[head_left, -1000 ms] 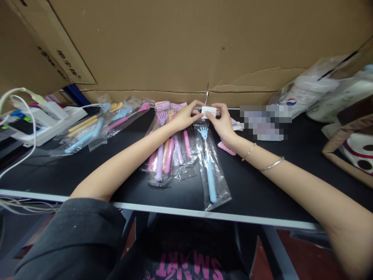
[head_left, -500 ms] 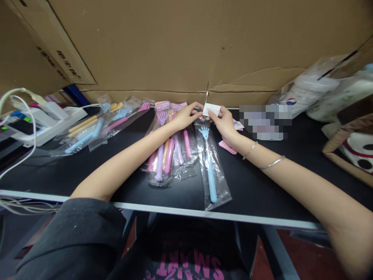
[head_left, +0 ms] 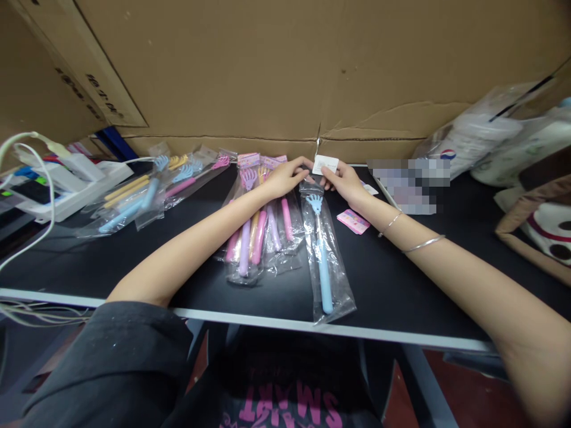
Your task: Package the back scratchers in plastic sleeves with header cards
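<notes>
In front of me a light blue back scratcher (head_left: 325, 267) lies in a clear plastic bag (head_left: 341, 291) with its claw end pointing away. My left hand (head_left: 289, 177) is closed at the far end of this bag, its fingertips pinching the plastic there. Between thumb and fingers, my right hand (head_left: 347, 183) grips a small white card (head_left: 325, 164) with fine print, held up just above the bag's mouth. Pink printed cards (head_left: 353, 222) lie near my right wrist. Left of the blue one, several bagged back scratchers (head_left: 244, 249) in purple, pink and yellow lie under and beside my left forearm.
More bagged back scratchers (head_left: 129, 208) lie at the left, near a white power strip (head_left: 80, 190) with cables. A cardboard wall (head_left: 232, 77) closes off the back. On the right are a blurred-out item (head_left: 405, 187), a bagged drink cup (head_left: 473, 142) and a cloth bag (head_left: 517, 214).
My right hand and the white card have shifted slightly right, and the right forearm has drawn aside, showing more of the pink cards. My left hand has hardly moved.
</notes>
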{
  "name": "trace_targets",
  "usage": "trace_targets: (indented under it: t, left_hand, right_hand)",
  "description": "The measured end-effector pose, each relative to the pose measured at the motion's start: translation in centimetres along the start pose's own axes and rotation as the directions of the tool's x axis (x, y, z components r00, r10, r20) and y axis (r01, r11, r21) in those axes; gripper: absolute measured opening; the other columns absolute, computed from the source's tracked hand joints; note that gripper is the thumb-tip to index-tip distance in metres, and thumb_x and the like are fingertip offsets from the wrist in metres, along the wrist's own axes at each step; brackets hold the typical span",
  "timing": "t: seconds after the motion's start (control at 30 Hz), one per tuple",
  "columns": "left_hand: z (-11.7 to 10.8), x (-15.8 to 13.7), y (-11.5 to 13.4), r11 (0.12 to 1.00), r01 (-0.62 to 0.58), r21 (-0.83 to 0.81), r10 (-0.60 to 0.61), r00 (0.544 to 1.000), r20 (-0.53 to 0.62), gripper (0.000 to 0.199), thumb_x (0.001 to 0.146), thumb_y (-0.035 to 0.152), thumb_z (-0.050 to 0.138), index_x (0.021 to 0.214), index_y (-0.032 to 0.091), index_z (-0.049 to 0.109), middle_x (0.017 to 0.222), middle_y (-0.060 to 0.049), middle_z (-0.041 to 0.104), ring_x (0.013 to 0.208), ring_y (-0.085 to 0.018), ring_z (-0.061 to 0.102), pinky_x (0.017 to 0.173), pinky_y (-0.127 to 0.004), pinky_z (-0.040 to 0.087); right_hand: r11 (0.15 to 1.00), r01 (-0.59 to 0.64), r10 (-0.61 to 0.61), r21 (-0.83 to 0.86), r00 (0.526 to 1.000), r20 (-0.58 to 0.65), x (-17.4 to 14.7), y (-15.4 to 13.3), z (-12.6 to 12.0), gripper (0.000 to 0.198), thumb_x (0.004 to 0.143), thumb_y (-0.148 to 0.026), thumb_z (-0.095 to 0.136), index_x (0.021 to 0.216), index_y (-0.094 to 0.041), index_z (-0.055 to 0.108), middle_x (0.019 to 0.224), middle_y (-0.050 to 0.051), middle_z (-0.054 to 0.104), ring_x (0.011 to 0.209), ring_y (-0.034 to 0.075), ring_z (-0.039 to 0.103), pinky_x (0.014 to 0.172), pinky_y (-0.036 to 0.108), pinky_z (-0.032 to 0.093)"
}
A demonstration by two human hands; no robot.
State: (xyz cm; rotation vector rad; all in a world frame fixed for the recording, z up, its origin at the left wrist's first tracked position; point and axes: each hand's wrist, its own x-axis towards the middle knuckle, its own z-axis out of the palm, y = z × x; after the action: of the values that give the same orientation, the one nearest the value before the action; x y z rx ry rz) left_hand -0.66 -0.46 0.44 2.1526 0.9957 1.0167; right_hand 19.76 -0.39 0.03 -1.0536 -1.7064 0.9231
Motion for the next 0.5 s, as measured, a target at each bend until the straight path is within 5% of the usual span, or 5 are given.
trace_targets:
  t: [0.5]
  left_hand:
    - [-0.2,0.0,0.5,1.0,0.014,-0.009,-0.014,1.0,0.018,0.033,0.096,0.018,0.045,0.126,0.015,0.058,0.101,-0.006,0.079,0.112,-0.022,0.071,0.105,-0.04,0.049]
  right_hand:
    - [0.992,0.121,-0.119,-0.022,0.991,0.067,0.3,1.1,0.3,0.025,0.095,-0.049,0.062,0.1,-0.026,0.054,0.07,-0.002,0.059,0.064,0.016,0.059,0.066,0.034,0.053]
